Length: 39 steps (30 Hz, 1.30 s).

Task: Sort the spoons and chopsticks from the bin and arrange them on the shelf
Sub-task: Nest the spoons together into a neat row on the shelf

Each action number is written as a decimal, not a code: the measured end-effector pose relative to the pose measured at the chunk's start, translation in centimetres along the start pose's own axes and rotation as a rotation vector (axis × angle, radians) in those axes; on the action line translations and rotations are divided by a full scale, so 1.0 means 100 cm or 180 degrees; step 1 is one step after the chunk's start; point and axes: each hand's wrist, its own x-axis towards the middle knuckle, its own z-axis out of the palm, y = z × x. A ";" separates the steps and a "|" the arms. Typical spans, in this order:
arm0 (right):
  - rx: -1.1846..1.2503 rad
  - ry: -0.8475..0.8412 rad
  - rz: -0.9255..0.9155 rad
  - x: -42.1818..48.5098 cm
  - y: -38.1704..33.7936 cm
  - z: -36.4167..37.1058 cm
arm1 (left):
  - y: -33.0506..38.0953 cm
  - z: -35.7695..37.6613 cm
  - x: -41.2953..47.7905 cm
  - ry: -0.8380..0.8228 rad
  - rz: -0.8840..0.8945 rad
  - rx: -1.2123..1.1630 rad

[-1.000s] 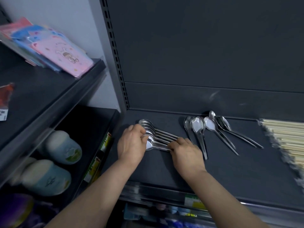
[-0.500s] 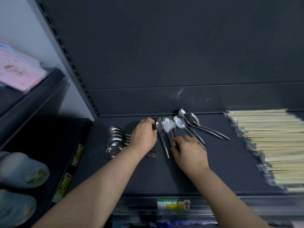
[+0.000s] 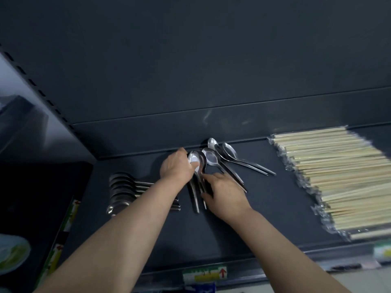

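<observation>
Pinching the bowls of two spoons [image 3: 195,160] with my left hand [image 3: 176,167], thumb on top, I grip their handles in the curled fingers of my right hand [image 3: 225,194]. They lie mid-shelf [image 3: 264,218], long axis from back to front, bowls toward the back edge. Both my forearms reach in from the front edge, and my wrists are close together. Wrapped chopsticks [image 3: 338,176] lie at the right edge.

Dark grey shelf [image 3: 264,218], flat, back panel behind. Left: a row of spoons [image 3: 121,192] lay overlapped, bowls leftward, handles pointing right. Centre, near the back edge: loose spoons [image 3: 211,158] fanned out, bowls rearward, perhaps six. Right: wrapped chopsticks [image 3: 338,176] lay side by side, well apart from both groups.
</observation>
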 end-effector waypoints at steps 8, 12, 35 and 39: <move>0.0868 -0.0058 0.0380 0.001 0.012 -0.008 | -0.003 0.003 -0.006 -0.0115 -0.0173 -0.0906; 0.1519 -0.0209 0.0803 0.001 0.006 -0.016 | 0.006 0.005 -0.020 -0.0239 -0.0227 -0.2074; 0.0392 -0.0886 0.0098 -0.023 -0.018 -0.024 | -0.049 -0.025 -0.096 0.0456 0.0235 -0.1462; 0.0151 -0.0264 -0.0297 -0.037 -0.057 -0.005 | -0.096 -0.034 -0.119 0.0710 0.0048 -0.1377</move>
